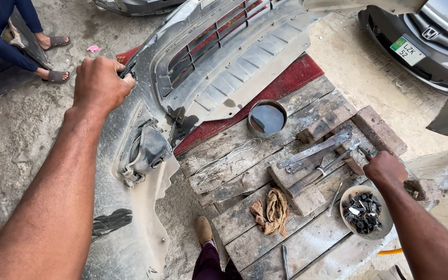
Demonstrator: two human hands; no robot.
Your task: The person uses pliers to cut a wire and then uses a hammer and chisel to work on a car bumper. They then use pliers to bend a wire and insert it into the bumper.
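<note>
L. hand [101,83], arm extended, fist closed on the upper edge of a dusty grey plastic car bumper [219,67] lying inner side up, w/ fog-lamp housing [146,150]. R. hand [386,168] curls round a red-handled tool [365,152] over the weathered wooden pallet [265,233], beside a bowl of dark fasteners [364,212].

At upper left the left hand [101,83] grips the edge of a dusty grey car bumper [224,62]. At right the right hand [386,167] closes on a red-handled tool [365,152] — just above a bowl of dark fasteners [363,211] on the wooden pallet [265,238].
</note>
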